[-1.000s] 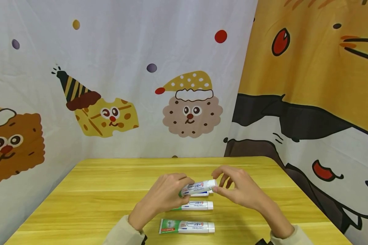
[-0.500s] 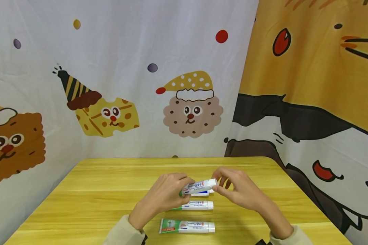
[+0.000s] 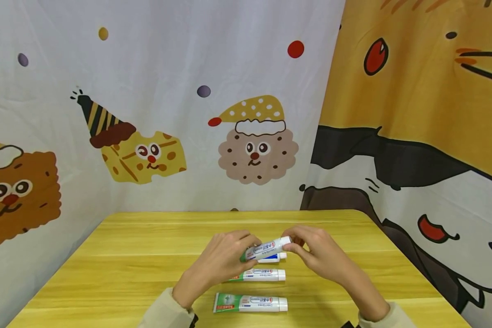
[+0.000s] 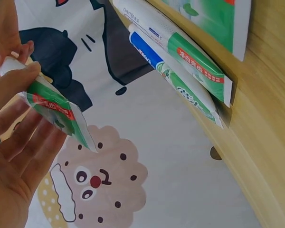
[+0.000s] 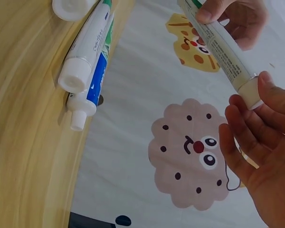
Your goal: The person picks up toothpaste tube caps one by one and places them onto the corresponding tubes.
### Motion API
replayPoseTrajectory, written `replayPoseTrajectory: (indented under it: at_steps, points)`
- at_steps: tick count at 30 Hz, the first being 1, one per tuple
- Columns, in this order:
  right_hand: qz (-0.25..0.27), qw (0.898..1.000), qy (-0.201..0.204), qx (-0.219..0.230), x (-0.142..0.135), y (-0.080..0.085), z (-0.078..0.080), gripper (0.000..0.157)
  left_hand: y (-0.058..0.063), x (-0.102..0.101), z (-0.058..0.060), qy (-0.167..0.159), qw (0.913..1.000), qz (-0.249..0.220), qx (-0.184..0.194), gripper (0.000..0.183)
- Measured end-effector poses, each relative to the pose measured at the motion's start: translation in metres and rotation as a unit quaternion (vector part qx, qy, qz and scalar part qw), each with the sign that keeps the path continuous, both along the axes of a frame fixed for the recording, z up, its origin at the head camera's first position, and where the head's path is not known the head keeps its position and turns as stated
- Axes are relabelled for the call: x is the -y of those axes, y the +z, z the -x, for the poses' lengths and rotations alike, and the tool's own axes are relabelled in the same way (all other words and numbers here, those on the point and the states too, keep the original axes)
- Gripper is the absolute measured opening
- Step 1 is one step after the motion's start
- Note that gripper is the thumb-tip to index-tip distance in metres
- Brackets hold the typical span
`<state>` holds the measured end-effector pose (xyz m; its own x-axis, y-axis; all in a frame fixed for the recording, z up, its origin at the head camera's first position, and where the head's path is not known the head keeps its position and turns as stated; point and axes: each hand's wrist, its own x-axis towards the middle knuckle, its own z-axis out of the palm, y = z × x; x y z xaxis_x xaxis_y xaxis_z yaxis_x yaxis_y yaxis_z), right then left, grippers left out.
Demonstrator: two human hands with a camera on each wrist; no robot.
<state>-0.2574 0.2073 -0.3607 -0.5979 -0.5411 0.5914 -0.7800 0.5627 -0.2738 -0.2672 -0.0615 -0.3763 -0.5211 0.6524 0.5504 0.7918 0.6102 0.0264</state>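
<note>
My left hand (image 3: pixel 224 256) grips a white and green toothpaste tube (image 3: pixel 265 248) by its body, lifted above the table and tilted up a little to the right. At its other end, the thumb and fingers of my right hand (image 3: pixel 323 251) pinch the white cap (image 5: pixel 250 93). The cap sits on the tube's neck in the right wrist view. Below the hands lie a blue and white toothpaste tube (image 3: pixel 273 258), partly hidden, and a green and white tube (image 3: pixel 265 275). Nearer to me lies another green and white tube (image 3: pixel 262 304), in full view.
The yellow wood-grain table (image 3: pixel 139 255) extends round the hands and tubes. Behind it hangs a white curtain (image 3: pixel 156 68) with cartoon food prints, and a cartoon animal print (image 3: pixel 418 105) covers the right side.
My right fingers have closed in on the cap, and the hand has turned slightly. The held tube's cap end has risen a little. The tubes on the table have stayed put.
</note>
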Motion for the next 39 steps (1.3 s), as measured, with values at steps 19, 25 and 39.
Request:
replayPoseTrajectory:
  at_steps: [19, 25, 39]
  points:
    - [0.015, 0.999, -0.002, -0.031, -0.001, 0.0, 0.0, 0.022, 0.003, 0.001, 0.005, -0.004, 0.9989, -0.026, -0.04, 0.032]
    - [0.015, 1.0, -0.021, -0.01, 0.001, 0.002, 0.005, 0.021, 0.004, 0.002, 0.015, -0.002, 0.9995, -0.031, 0.006, 0.034]
    - [-0.105, 0.977, -0.104, 0.156, 0.005, -0.043, 0.115, 0.012, -0.034, -0.019, 0.116, 0.044, 0.984, 0.092, 0.146, 0.026]
